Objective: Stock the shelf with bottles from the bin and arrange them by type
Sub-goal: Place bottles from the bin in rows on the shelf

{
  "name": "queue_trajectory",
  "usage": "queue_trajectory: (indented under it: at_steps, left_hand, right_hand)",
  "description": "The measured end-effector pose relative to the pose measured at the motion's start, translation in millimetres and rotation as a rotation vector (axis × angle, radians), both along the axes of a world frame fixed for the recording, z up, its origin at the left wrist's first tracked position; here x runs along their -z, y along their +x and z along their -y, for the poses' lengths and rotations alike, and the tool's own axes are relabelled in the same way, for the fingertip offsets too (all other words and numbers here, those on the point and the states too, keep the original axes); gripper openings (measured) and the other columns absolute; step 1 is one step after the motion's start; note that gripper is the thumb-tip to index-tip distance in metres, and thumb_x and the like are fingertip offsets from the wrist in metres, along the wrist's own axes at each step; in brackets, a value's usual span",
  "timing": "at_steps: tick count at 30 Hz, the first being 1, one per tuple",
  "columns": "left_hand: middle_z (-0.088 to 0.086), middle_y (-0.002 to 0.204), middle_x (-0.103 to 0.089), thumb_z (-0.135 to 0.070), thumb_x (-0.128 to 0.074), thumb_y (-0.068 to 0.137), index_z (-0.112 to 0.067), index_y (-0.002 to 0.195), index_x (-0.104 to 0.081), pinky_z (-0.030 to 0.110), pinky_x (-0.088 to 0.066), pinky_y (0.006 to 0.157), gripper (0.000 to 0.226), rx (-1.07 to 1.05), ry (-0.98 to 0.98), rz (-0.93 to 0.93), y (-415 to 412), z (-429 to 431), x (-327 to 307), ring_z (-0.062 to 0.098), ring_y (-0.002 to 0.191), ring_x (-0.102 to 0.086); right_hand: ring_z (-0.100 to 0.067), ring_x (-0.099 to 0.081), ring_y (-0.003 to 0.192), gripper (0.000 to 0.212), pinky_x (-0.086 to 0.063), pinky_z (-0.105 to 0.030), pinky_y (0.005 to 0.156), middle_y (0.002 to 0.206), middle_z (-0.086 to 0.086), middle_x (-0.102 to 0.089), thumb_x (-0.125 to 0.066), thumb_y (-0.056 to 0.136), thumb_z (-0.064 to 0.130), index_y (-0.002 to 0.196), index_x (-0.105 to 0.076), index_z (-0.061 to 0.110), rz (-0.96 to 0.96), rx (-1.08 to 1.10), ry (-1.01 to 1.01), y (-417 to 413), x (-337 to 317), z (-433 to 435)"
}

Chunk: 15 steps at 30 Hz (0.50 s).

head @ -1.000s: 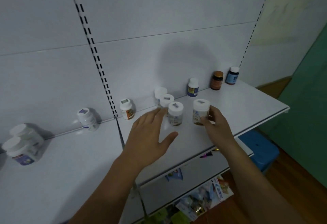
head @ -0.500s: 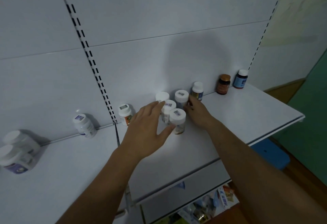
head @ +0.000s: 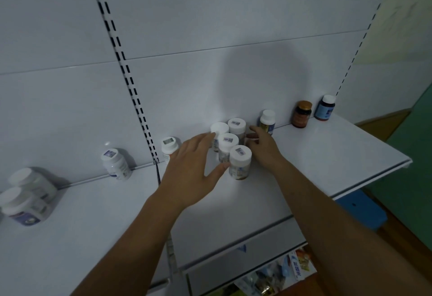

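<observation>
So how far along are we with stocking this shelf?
Done: four white-capped bottles stand grouped on the shelf, and a brown bottle and a blue bottle stand at its back edge. In hand: the left hand and right hand flank the group, apparently tidying it. Left: bottles further left stand scattered; how many remain to stock does not show.

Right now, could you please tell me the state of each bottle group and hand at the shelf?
four white-capped bottles: upright, capped, clustered together
left hand: fingers straight, thumb touches front bottle
right hand: fingertips at rear bottle, grip unclear
amber bottle: upright, capped
blue-label bottle: upright, capped
large white bottles: upright, capped, far left
</observation>
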State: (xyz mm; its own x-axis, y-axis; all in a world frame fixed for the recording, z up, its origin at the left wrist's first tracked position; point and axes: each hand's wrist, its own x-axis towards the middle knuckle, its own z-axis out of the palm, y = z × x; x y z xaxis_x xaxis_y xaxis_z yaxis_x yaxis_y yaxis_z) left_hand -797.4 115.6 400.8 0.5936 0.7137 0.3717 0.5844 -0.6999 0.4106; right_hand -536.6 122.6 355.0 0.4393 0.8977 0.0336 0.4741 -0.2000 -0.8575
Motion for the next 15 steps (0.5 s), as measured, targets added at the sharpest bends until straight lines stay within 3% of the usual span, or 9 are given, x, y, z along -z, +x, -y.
queue_trajectory:
  at_steps: [4, 8, 11, 15]
  left_hand:
    - [-0.007, 0.162, -0.041, -0.073, -0.044, 0.098, -0.031, 0.162, -0.030, 0.045, -0.037, 0.121, 0.078, -0.014, 0.002, -0.002, -4, -2, -5, 0.016, 0.149, -0.038]
    - [-0.005, 0.162, -0.042, -0.075, -0.042, 0.097, -0.030, 0.162, -0.031, 0.047, -0.037, 0.120, 0.079, -0.044, 0.049, 0.001, -14, -2, -18, 0.017, 0.148, -0.038]
    - [-0.005, 0.162, -0.043, -0.075, -0.042, 0.096, -0.030, 0.162, -0.031, 0.047, -0.039, 0.118, 0.080, -0.067, 0.078, 0.015, -30, 2, -29, 0.018, 0.148, -0.038]
    - [-0.005, 0.160, -0.045, -0.076, -0.044, 0.096, -0.029, 0.161, -0.034, 0.047, -0.039, 0.118, 0.080, -0.116, 0.088, 0.032, -65, 14, -40, 0.018, 0.146, -0.042]
  right_hand:
    - [-0.023, -0.061, 0.124, 0.044, -0.043, -0.024, 0.092, 0.138, -0.007, -0.064, -0.054, 0.103, 0.008, 0.147, -0.052, 0.013, -0.037, 0.092, 0.106, 2, -15, 18]
    - [-0.013, -0.058, 0.126, 0.037, -0.042, -0.018, 0.096, 0.140, 0.004, -0.062, -0.055, 0.107, 0.026, 0.143, -0.056, 0.019, 0.045, 0.015, 0.209, -15, -54, 53]
    - [-0.007, -0.051, 0.129, 0.047, -0.040, -0.026, 0.107, 0.143, 0.010, -0.055, -0.057, 0.104, 0.042, 0.148, -0.049, 0.027, 0.225, -0.148, 0.220, -47, -82, 78]
    - [-0.015, -0.048, 0.131, 0.060, -0.039, -0.042, 0.113, 0.146, 0.005, -0.052, -0.053, 0.100, 0.057, 0.152, -0.042, 0.028, 0.498, -0.352, 0.214, -104, -101, 90]
